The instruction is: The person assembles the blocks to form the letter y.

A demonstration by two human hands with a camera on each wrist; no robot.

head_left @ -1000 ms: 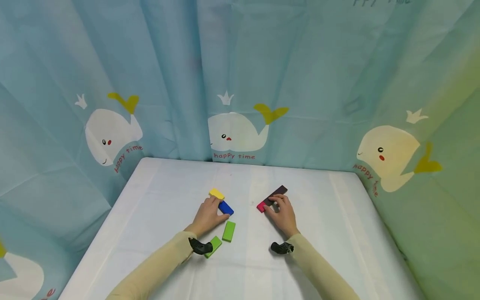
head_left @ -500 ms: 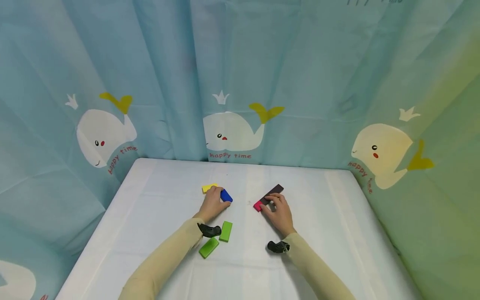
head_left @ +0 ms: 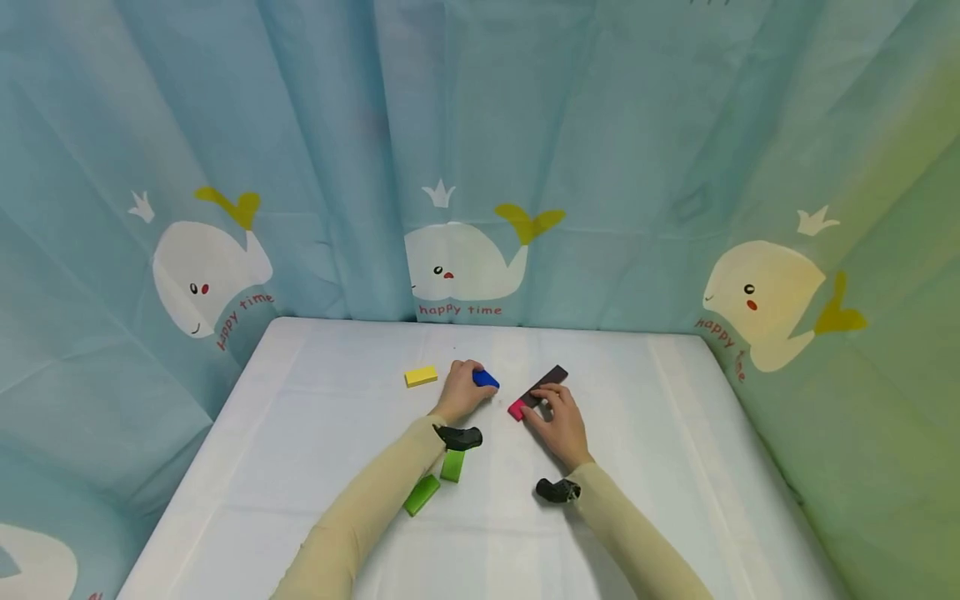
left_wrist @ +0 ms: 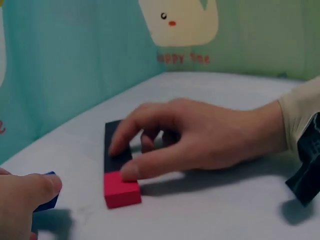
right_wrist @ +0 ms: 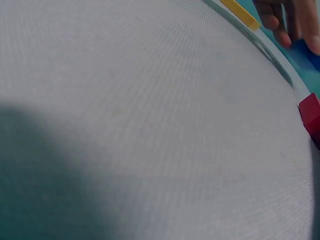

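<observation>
My left hand (head_left: 459, 395) pinches a blue block (head_left: 486, 379) between fingers and thumb, just left of the red block (head_left: 516, 410). In the left wrist view a thumb covers much of the blue block (left_wrist: 49, 201), which appears raised off the table. The red block lies end to end with a longer black bar (head_left: 553, 375). My right hand (head_left: 561, 425) rests on this row, thumb on the red block and index finger on the black bar, as the left wrist view shows. That hand's fingers are loosely bent over the row.
A yellow block (head_left: 421, 377) lies left of my left hand. Two green blocks, one nearer (head_left: 422, 495) and one farther (head_left: 453, 466), lie by the left forearm, partly hidden by it. A white-covered table (head_left: 330, 350) meets a blue curtain (head_left: 322, 167) behind.
The left hand has moved right with the blue block, from beside the yellow block toward the red one. The yellow block has turned and now lies apart. The right hand stays in place.
</observation>
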